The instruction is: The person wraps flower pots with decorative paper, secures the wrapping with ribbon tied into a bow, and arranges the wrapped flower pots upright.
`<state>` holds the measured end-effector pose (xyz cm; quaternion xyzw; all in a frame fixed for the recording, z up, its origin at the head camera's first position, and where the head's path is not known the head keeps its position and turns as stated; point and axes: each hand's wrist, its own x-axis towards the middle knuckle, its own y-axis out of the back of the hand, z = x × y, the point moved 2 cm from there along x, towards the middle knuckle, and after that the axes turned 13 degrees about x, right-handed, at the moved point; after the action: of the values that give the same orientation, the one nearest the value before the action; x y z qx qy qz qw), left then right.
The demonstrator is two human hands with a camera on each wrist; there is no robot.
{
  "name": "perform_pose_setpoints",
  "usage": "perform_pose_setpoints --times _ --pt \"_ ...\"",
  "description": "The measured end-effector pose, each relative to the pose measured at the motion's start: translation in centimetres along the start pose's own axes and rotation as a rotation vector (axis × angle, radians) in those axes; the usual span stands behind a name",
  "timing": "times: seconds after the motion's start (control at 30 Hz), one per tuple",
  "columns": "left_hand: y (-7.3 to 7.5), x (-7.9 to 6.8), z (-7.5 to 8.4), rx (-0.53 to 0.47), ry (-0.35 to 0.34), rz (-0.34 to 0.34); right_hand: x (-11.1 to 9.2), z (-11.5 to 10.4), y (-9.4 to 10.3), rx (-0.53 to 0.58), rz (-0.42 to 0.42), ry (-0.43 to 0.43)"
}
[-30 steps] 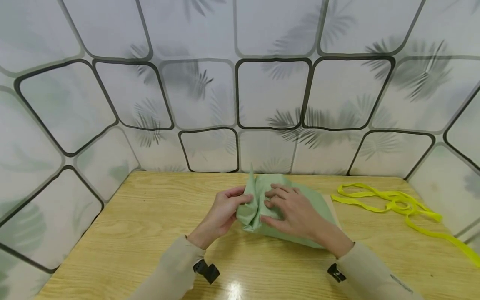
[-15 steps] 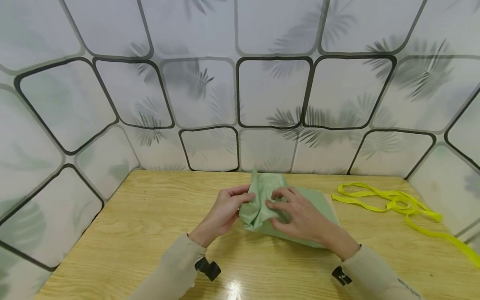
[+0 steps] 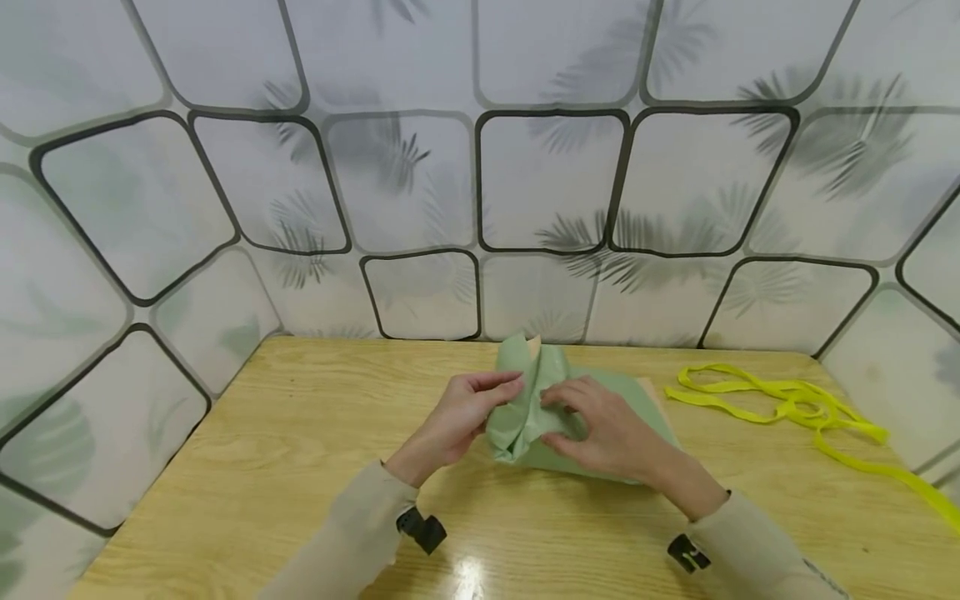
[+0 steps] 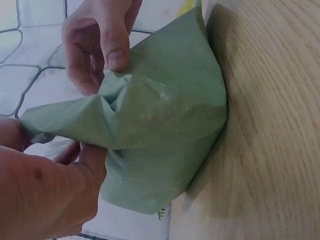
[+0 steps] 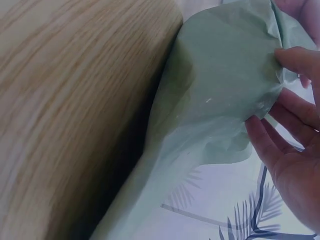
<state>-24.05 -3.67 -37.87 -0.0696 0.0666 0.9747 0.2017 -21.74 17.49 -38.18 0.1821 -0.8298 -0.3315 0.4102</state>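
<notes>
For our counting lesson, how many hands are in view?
2: the left hand, pinching the folded end of the green wrapping, and the right hand, touching the wrapping nearer the yellow ribbon. No others seem hidden.

A wood-grain table (image 3: 300, 433) bears a creased green wrapping (image 3: 534, 404) and a loose yellow ribbon (image 3: 786, 409).

Right hand (image 3: 611, 429) – fingers lay spread over the green sheet (image 3: 529, 417) a second ago, now curled in at its fold. Left hand (image 3: 459, 415) has shifted slightly rightward along with the sheet's gathered end. Sheet's thin upright point has turned into a broader flap – small tan patch (image 3: 534, 346) now showing beside it at top.
</notes>
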Motion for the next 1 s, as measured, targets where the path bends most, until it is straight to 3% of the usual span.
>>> perform_pose_setpoints --times 0.3,0.57,0.83,1.0 --pt "1.3 0.7 -0.7 -0.02 -0.04 -0.2 0.0 0.2 0.0 0.019 0.016 -0.003" --pt "2.0 1.1 -0.9 -0.097 -0.015 -0.374 -0.1 0.4 -0.1 0.047 0.035 0.004" --pt "2.1 1.1 -0.9 -0.228 -0.001 -0.45 0.0 0.6 0.1 0.108 0.036 -0.024" --pt "2.1 1.1 -0.7 -0.237 -0.002 -0.47 0.2 0.7 0.3 0.179 0.017 -0.142"
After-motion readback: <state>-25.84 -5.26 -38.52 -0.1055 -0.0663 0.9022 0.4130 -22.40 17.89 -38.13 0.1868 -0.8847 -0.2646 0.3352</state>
